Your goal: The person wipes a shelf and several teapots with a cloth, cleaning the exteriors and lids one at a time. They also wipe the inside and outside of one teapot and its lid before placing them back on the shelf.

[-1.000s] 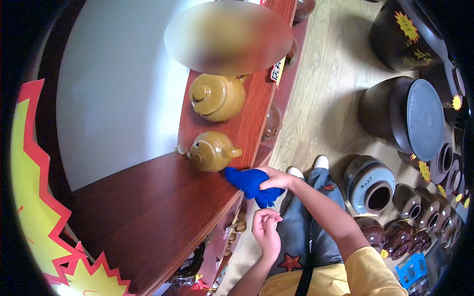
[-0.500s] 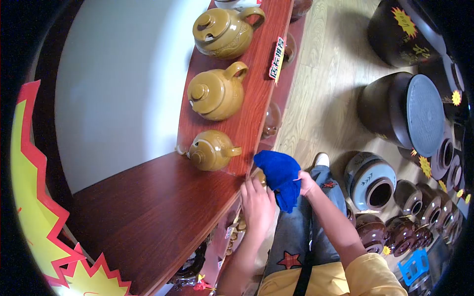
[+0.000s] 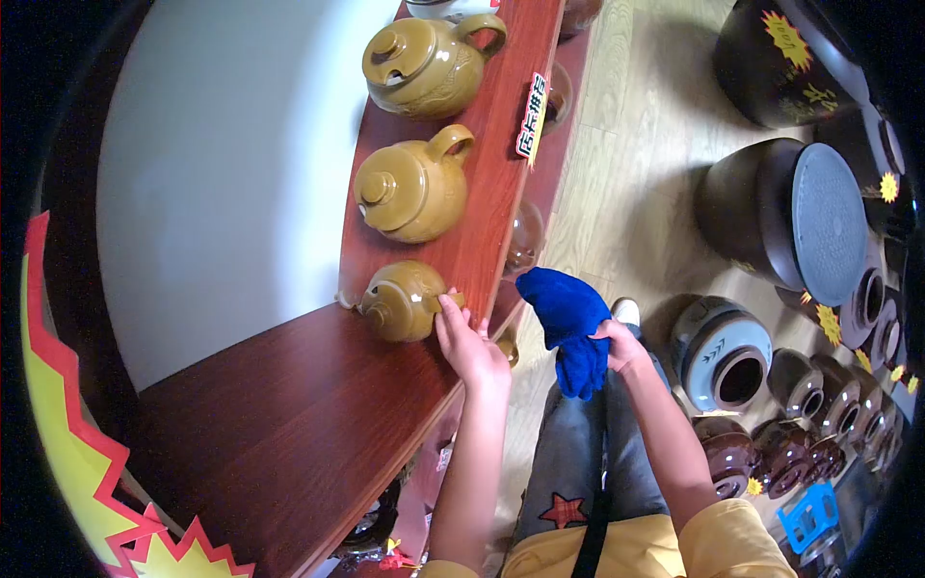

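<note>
On the red-brown wooden shelf (image 3: 289,414) stand three mustard-brown lidded teapots in a row. My left hand (image 3: 472,347) is at the handle of the nearest, smallest teapot (image 3: 400,301), its fingers touching or round the handle. Beyond it are the middle teapot (image 3: 409,190) and the far teapot (image 3: 424,67), their handles turned to the right. In my right hand (image 3: 621,345) is a bunched blue cloth (image 3: 568,313), held in the air right of the shelf edge, its lower part hanging down.
A sign with Chinese characters (image 3: 531,118) is on the shelf edge. On the wooden floor at the right stand large dark jars (image 3: 752,207), a blue-and-white jar (image 3: 708,337) and several brown pots. Yellow-red star-edged signs (image 3: 72,453) are at the lower left.
My left hand has moved up and left from the shelf edge to the small teapot's handle. My right hand has moved slightly right with the blue cloth.
</note>
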A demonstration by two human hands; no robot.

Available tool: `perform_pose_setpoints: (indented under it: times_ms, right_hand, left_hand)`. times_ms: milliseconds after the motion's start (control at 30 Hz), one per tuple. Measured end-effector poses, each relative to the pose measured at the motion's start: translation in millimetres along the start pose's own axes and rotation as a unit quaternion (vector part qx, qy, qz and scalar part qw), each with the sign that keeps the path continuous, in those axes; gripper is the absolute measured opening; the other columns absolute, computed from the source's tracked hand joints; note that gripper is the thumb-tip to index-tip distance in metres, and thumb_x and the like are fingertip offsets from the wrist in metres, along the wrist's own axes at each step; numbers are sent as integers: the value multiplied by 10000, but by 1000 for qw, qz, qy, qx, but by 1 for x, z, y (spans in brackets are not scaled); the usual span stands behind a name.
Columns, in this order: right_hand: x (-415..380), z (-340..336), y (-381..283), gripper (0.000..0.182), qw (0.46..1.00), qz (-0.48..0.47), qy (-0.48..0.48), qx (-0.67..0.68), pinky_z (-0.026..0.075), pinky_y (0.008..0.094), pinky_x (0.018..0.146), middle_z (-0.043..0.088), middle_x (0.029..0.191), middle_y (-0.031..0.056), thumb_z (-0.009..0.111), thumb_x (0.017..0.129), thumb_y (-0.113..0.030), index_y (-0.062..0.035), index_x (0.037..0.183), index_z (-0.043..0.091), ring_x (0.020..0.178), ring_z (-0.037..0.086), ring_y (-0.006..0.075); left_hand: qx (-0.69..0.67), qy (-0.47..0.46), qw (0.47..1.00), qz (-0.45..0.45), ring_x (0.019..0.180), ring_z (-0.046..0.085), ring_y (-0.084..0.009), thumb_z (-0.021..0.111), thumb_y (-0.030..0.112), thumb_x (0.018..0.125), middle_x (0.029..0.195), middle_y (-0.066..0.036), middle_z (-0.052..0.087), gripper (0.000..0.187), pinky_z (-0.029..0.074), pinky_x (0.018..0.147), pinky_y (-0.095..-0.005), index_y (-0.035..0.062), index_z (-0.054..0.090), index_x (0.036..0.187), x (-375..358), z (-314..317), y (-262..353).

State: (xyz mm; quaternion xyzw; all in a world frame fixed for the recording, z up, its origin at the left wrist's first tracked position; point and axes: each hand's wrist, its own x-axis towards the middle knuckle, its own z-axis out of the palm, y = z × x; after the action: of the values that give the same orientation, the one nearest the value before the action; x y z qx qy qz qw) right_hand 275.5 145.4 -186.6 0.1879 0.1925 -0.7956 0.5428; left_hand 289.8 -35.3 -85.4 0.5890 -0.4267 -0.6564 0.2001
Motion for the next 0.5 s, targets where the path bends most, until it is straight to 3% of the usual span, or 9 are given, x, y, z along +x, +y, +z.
perform_pose_setpoints:
  times_ms: [133,200,233,300,367,400,433,500]
  right_hand:
    - [-1,44,-20,708,994,-25,3,-111,450,377,939,556,1208,141,627,654,-99,-22,1323,409,1064,564,241]
    - [8,72,-27,765,946,-150,-63,-282,408,363,983,520,1282,110,684,664,-143,-51,1361,381,1155,513,233]
    - [15,83,-29,765,946,-150,-63,-281,408,363,983,520,1282,110,684,664,-143,-51,1361,381,1155,513,233]
    - [29,105,-30,797,864,-241,-134,-422,393,357,995,524,1285,109,716,671,-210,-67,1376,371,1178,502,227]
    - [40,127,-26,783,819,-270,-164,-479,410,350,981,541,1265,133,717,671,-254,-109,1369,394,1157,532,253]
    - [41,138,-27,752,781,-252,-147,-553,369,344,1021,483,1340,118,702,664,-181,-82,1352,415,1209,488,242]
    - [42,151,-23,710,726,-272,-102,-623,451,366,933,496,1334,86,703,643,-235,-154,1310,474,1120,560,272]
    - [42,170,-19,673,650,-228,-70,-722,503,385,819,509,1323,46,716,621,-295,-201,1258,523,1012,609,283]
  left_hand:
    - [22,-17,998,57,1189,352,-193,481,440,931,1304,-28,433,488,281,981,-398,79,459,1259,1,-7,-11]
    - [28,-26,997,66,1216,345,-193,460,433,940,1313,-41,434,490,278,998,-401,77,449,1277,-1,-16,-16]
    - [-45,-59,996,49,1236,351,-201,426,441,946,1335,-58,424,502,269,1021,-400,75,442,1289,1,-25,-23]
    - [-118,-92,988,32,1255,357,-209,392,450,951,1358,-76,414,516,261,1045,-399,73,436,1301,-5,-32,-26]
    - [-149,-79,985,18,1265,383,-229,319,464,956,1409,-99,366,557,251,1073,-388,68,394,1339,-17,-34,-23]
    - [-117,-75,990,25,1266,395,-239,283,471,955,1417,-97,362,576,266,1074,-385,81,351,1374,-11,-44,-30]
    - [-117,-74,990,24,1266,395,-239,283,471,955,1417,-97,362,576,266,1074,-385,81,351,1374,-9,-47,-31]
    - [-229,-142,963,1,1224,437,-244,330,433,934,1339,-94,447,537,316,1055,-400,77,391,1331,-6,-52,-32]
